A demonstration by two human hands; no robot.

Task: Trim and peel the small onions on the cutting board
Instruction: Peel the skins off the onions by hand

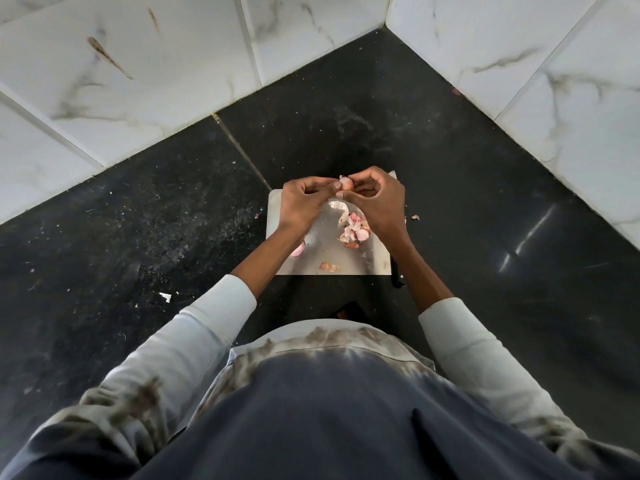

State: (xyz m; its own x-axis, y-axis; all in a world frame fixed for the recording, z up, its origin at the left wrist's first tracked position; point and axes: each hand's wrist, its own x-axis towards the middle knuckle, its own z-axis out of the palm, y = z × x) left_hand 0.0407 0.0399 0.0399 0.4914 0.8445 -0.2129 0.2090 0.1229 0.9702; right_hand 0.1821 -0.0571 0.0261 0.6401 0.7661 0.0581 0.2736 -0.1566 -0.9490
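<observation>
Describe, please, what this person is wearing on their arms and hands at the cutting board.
Both hands, the left hand and the right hand, are bare, with no gloves; no rings or watch show. The forearms are uncovered, with long pale grey-white ribbed sleeves pushed up toward the elbows. Brownish mottled stains mark the upper sleeves near the shoulders.

Black speckled stone counter [450,188], dusty, glare streak at right; white marble-veined wall tiles [138,71] meet in corner, brown smears left.
</observation>
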